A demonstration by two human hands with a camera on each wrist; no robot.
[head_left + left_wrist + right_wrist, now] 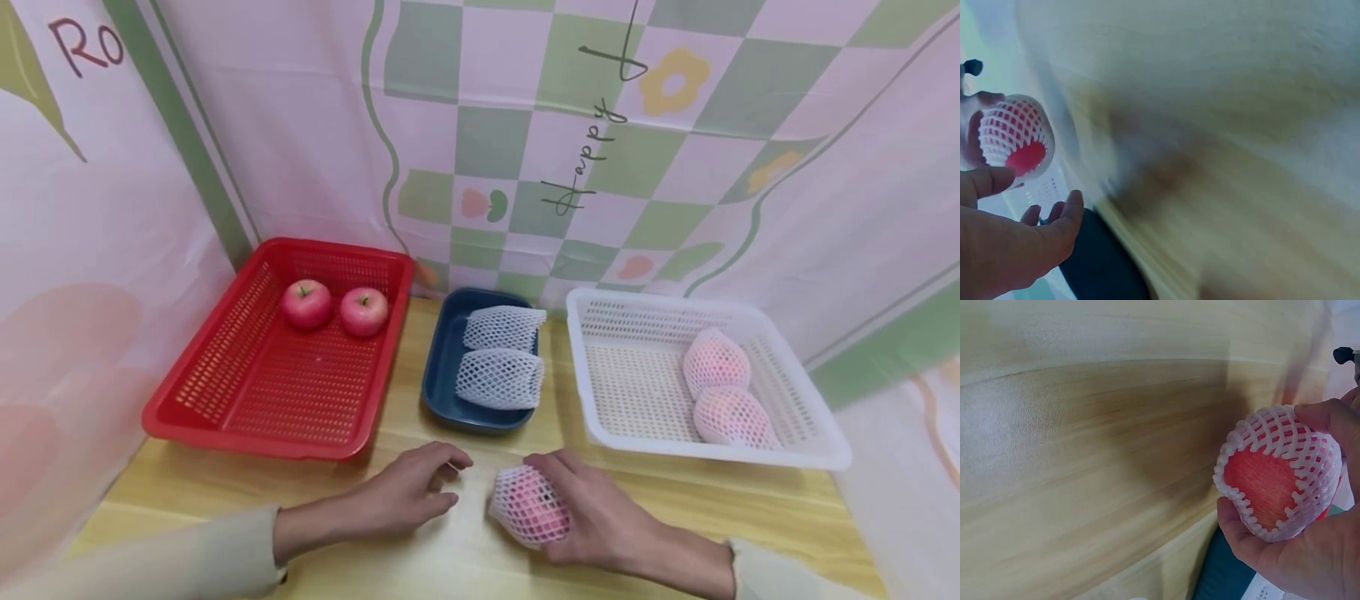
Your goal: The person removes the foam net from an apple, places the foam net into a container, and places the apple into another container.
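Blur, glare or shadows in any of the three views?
Head: pale glare on the light-brown wood-grain table; left wrist: bluish cast, table heavily blurred; right wrist: round red apple in white foam netting fairly sharp, soft shadow beside it.

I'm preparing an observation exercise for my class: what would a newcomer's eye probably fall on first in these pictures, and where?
Probably the bright red basket on the left of the head view, with two bare apples towards its far end. Next, low near the middle, the netted apple in the right hand. On the right, a white basket holds two netted fruits.
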